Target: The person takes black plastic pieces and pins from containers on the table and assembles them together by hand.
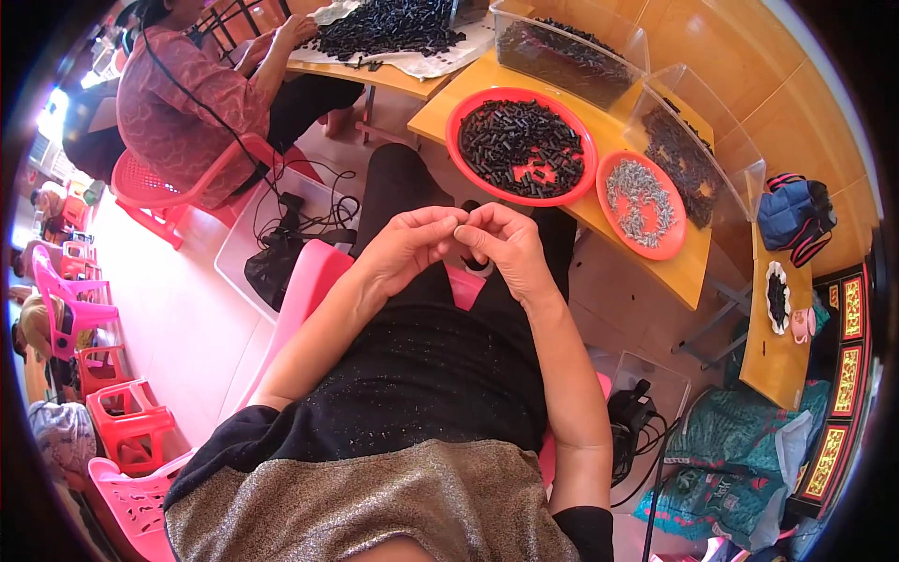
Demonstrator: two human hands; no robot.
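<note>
My left hand and my right hand meet above my lap, thumbs and forefingers pinched together at the tips. Anything between them is too small or too hidden to name. Beyond my right hand, a round red tray on the yellow table holds many short black tube-like pieces. To its right stands a smaller orange-red plate with small silvery pieces. Neither hand touches the tray or the plate.
Two clear plastic bins with dark pieces stand behind the trays. At the upper left a person sits beside a table heaped with black pieces. Cables lie in a floor bin to my left. Teal bags lie at the lower right.
</note>
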